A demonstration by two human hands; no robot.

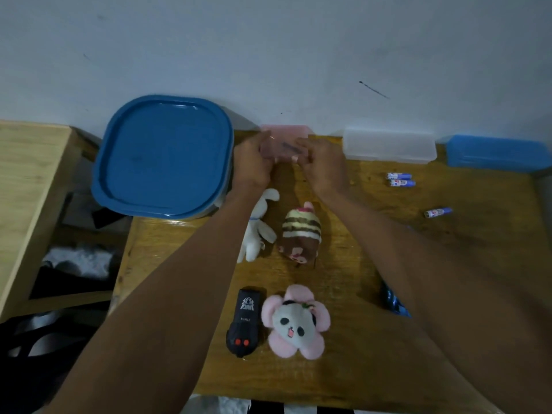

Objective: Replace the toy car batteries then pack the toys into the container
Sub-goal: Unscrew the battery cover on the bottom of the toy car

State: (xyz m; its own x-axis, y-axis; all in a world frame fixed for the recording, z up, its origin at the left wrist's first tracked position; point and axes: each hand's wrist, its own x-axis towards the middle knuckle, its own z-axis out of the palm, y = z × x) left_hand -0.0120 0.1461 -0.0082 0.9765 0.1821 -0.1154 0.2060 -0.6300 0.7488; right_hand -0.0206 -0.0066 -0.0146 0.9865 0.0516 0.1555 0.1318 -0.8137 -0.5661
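Note:
Both my hands reach to the far edge of the wooden table (358,354) and hold a small translucent pink box (285,138) by the wall. My left hand (252,162) grips its left end, my right hand (324,165) its right end; the blur hides what is inside. A black toy car (243,322) lies near the front, beside a pink panda flower plush (295,322). A white bunny plush (260,228) and a striped brown plush (300,231) lie between my forearms. Three blue batteries (398,179) (437,212) lie at the right.
A big container with a blue lid (162,156) stands at the table's back left corner. A clear plastic box (388,144) and a blue box (495,152) line the wall at the right. A blue wrapper (391,300) shows under my right forearm. Clutter fills the floor at left.

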